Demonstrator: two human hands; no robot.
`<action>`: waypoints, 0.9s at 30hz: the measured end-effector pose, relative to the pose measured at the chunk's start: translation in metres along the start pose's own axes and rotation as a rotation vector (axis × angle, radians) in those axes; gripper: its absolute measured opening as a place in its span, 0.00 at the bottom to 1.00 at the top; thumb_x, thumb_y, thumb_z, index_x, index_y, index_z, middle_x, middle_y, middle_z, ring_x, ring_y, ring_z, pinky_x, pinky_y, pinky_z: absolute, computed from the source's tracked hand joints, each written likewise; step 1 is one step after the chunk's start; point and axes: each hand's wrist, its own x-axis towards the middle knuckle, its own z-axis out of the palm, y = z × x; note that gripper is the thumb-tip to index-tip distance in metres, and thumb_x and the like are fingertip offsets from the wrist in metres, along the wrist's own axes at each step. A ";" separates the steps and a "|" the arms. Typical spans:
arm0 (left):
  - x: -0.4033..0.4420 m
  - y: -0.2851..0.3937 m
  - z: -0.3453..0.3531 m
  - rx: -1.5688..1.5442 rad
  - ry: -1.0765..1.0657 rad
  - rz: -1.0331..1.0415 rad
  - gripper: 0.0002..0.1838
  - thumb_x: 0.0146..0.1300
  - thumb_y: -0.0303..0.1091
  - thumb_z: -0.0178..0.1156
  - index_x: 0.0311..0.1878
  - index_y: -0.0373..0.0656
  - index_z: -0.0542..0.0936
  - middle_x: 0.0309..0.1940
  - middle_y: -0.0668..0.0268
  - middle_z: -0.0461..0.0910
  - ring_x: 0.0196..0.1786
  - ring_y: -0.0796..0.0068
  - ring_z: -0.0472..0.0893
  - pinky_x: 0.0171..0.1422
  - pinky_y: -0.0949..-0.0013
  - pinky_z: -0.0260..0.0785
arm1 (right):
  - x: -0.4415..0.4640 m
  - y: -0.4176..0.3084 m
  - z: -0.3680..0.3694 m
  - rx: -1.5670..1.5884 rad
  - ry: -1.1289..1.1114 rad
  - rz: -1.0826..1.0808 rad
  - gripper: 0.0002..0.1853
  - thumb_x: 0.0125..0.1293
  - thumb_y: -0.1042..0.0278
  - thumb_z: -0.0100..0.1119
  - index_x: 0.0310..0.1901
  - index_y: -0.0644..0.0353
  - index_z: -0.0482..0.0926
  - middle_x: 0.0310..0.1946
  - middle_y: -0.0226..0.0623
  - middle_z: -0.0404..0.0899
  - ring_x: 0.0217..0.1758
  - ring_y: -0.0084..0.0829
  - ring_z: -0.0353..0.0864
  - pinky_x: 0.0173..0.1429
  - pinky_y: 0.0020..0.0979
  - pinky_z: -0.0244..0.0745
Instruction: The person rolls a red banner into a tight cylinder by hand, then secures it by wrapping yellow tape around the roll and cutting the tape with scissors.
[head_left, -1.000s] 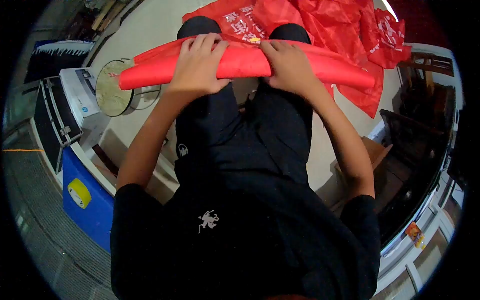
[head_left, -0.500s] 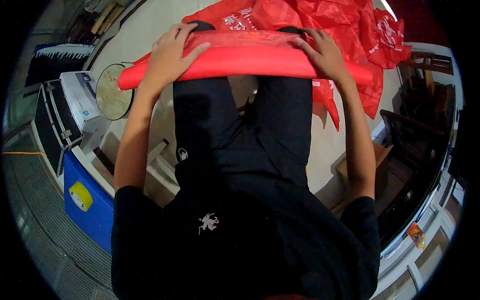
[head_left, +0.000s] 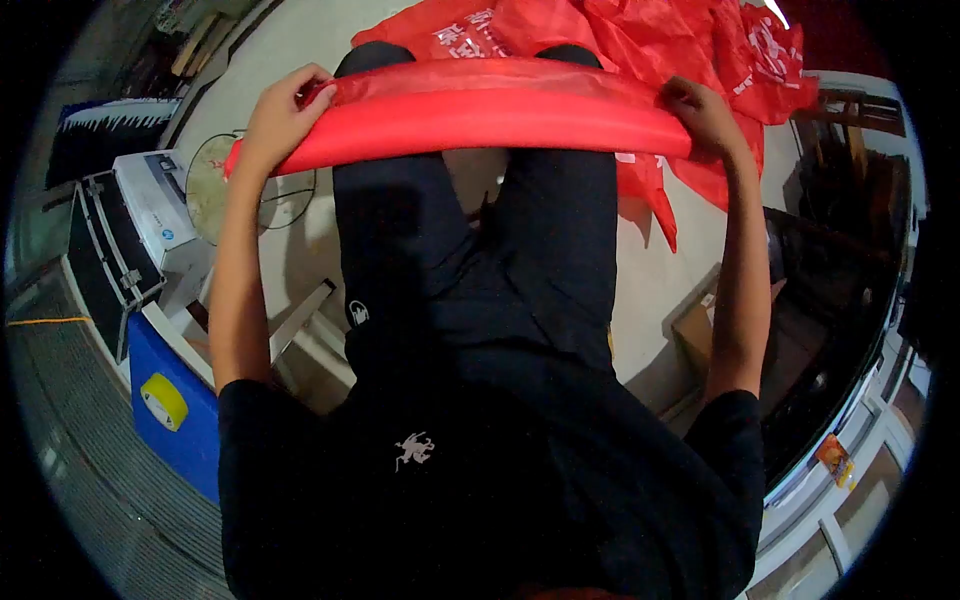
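A roll of red fabric (head_left: 480,122) lies across both knees of my black trousers, with a thin flap along its far side. Near the roll's left end, my left hand (head_left: 290,112) pinches the flap's edge between thumb and fingers. Toward the right end, my right hand (head_left: 703,112) grips the same flap with curled fingers. Beyond the knees, loose red fabric with white printed characters (head_left: 690,45) is spread on the floor, and one pointed piece hangs at the right knee.
A round wire-framed object (head_left: 208,190), a white box (head_left: 155,200) and a black case (head_left: 108,245) stand at the left. Yellow tape (head_left: 163,400) rests on a blue surface (head_left: 188,445). At the right are a cardboard box (head_left: 695,325) and dark furniture (head_left: 830,300).
Both hands have moved outward from the middle of the roll toward its ends. They were spread over the fabric and have now closed on the flap's edge.
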 end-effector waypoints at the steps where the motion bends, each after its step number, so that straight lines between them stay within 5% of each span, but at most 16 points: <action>1: -0.002 -0.003 -0.004 -0.056 -0.014 0.004 0.09 0.66 0.31 0.58 0.45 0.38 0.78 0.36 0.58 0.82 0.39 0.63 0.81 0.48 0.66 0.72 | -0.002 0.005 -0.003 0.001 -0.002 0.003 0.12 0.68 0.71 0.56 0.51 0.64 0.79 0.45 0.42 0.85 0.49 0.34 0.84 0.56 0.32 0.75; 5: -0.011 -0.011 -0.020 -0.046 -0.027 -0.078 0.09 0.64 0.27 0.56 0.47 0.38 0.79 0.35 0.63 0.82 0.39 0.73 0.81 0.47 0.70 0.72 | -0.008 0.026 0.000 0.005 0.057 0.137 0.13 0.67 0.69 0.57 0.50 0.63 0.80 0.45 0.41 0.85 0.48 0.33 0.84 0.55 0.33 0.75; 13: -0.021 -0.035 -0.029 -0.079 0.047 -0.113 0.08 0.68 0.32 0.60 0.46 0.38 0.79 0.34 0.63 0.83 0.38 0.74 0.81 0.47 0.70 0.72 | -0.024 0.026 0.004 -0.017 0.270 0.231 0.15 0.66 0.67 0.57 0.52 0.55 0.83 0.48 0.46 0.85 0.53 0.40 0.86 0.54 0.36 0.77; 16: -0.027 -0.035 -0.026 -0.096 0.114 -0.116 0.08 0.68 0.31 0.60 0.45 0.37 0.80 0.35 0.62 0.82 0.38 0.73 0.81 0.46 0.69 0.72 | -0.027 0.030 0.007 0.036 0.378 0.208 0.12 0.69 0.69 0.55 0.50 0.61 0.82 0.40 0.40 0.85 0.45 0.26 0.81 0.52 0.27 0.74; 18: -0.029 -0.034 -0.023 -0.108 0.162 -0.120 0.07 0.68 0.31 0.60 0.44 0.36 0.80 0.35 0.61 0.82 0.38 0.73 0.81 0.46 0.69 0.72 | -0.030 0.039 0.016 0.082 0.540 -0.020 0.13 0.67 0.69 0.53 0.50 0.61 0.82 0.46 0.45 0.85 0.52 0.39 0.84 0.57 0.37 0.75; 20: -0.032 -0.033 -0.018 -0.050 0.366 0.039 0.07 0.68 0.31 0.60 0.43 0.36 0.79 0.37 0.60 0.81 0.39 0.72 0.81 0.46 0.70 0.72 | -0.030 0.044 0.032 0.002 0.691 -0.049 0.12 0.67 0.69 0.53 0.49 0.61 0.81 0.45 0.44 0.85 0.51 0.40 0.84 0.57 0.37 0.74; 27: -0.029 -0.030 -0.020 0.156 0.479 0.283 0.05 0.59 0.26 0.58 0.36 0.35 0.75 0.34 0.59 0.76 0.37 0.59 0.76 0.44 0.64 0.69 | -0.031 0.034 0.058 0.007 1.093 -0.115 0.10 0.66 0.71 0.52 0.44 0.61 0.81 0.41 0.42 0.82 0.49 0.42 0.79 0.57 0.37 0.71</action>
